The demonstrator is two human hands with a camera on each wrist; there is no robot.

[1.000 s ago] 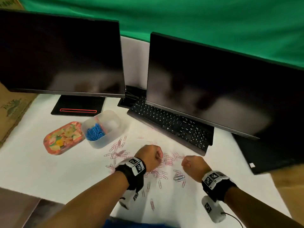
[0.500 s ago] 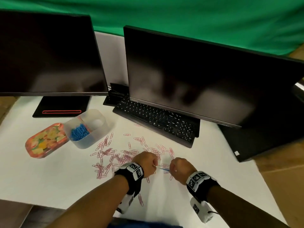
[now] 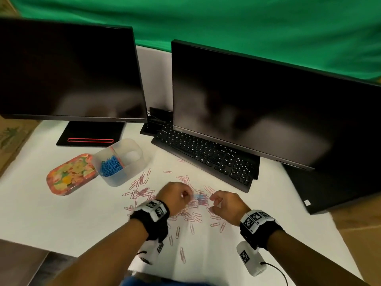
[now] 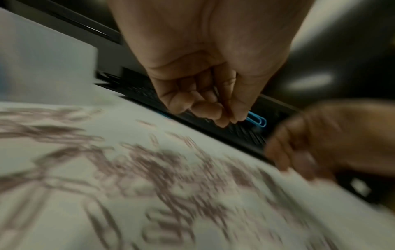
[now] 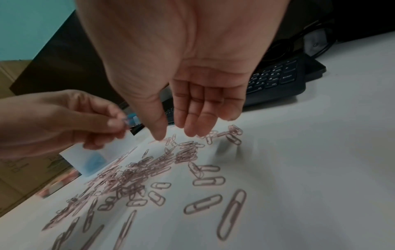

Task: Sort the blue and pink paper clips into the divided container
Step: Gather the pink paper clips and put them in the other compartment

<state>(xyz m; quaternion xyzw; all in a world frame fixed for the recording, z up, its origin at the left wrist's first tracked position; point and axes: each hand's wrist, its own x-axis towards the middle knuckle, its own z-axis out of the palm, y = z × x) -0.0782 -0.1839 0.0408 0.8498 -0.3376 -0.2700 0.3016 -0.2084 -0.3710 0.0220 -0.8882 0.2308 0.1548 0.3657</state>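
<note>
My left hand (image 3: 185,194) pinches blue paper clips (image 4: 257,119) between thumb and fingertips, just above the table; the same hand (image 4: 230,118) fills the left wrist view. My right hand (image 3: 215,201) hovers close to its right with relaxed fingers and holds nothing, as the right wrist view (image 5: 175,135) shows. Several pink paper clips (image 3: 142,191) lie scattered on the white table (image 3: 61,219) under and around both hands. The clear divided container (image 3: 136,148) stands at the back left. Its left half holds blue clips (image 3: 110,166); I see no clips in its right half.
A floral tin (image 3: 71,175) sits left of the container. A black keyboard (image 3: 206,155) and two dark monitors (image 3: 257,112) stand behind the clips. The table's right edge (image 3: 338,242) borders brown cardboard.
The right hand has gone from a curled fist to relaxed, empty fingers. The blue clips that lay on the table are now in the left hand's pinch. The head view shifted.
</note>
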